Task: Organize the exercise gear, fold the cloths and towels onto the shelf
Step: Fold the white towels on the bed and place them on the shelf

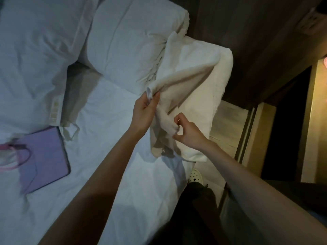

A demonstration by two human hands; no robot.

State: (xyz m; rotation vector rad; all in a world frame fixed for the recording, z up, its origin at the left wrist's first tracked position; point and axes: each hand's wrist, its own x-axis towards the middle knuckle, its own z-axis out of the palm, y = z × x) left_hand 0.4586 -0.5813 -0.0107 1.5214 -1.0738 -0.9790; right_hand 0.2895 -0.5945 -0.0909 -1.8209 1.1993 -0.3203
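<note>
The towel [194, 76] lies along the right edge of the bed [106, 121], its long axis running from the hands toward the pillow [127, 41]. The left hand [145, 112] pinches its tagged corner. The right hand [187, 133] pinches a bunched fold just beside it.

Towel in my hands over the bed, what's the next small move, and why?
Probably stretch the held edge taut sideways first. The left hand pinches the tagged corner of the white towel, the right hand pinches a bunched part close by, and the rest lies rumpled over the bed edge beside a pillow, so a clean fold looks unlikely yet.
</note>
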